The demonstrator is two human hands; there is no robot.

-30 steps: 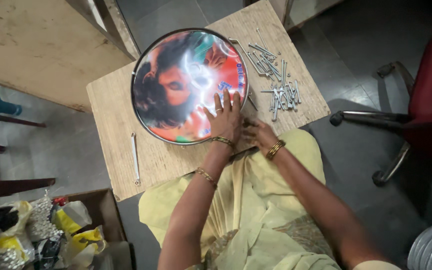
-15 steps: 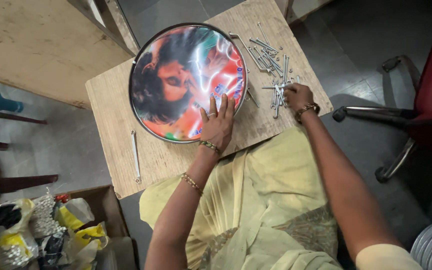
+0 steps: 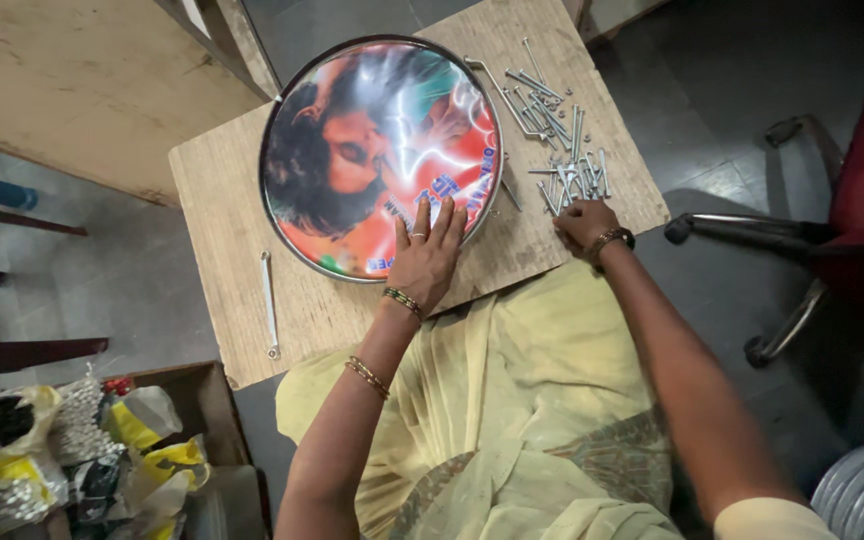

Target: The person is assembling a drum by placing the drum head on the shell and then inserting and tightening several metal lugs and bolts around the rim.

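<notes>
The round drum head [image 3: 377,155] with its bright printed picture lay flat on the wooden counter [image 3: 222,200], filling most of it. My left hand [image 3: 424,255] rested on its near rim, fingers [image 3: 442,222] spread and flat, pinning it. My right hand [image 3: 584,222] sat at the pile of metal bolts [image 3: 557,150] just beside the drum, fingers curled down among them; whether they gripped one I could not tell. I judged I was picking a bolt. A slim spanner [image 3: 269,305] lay apart, left of the drum.
</notes>
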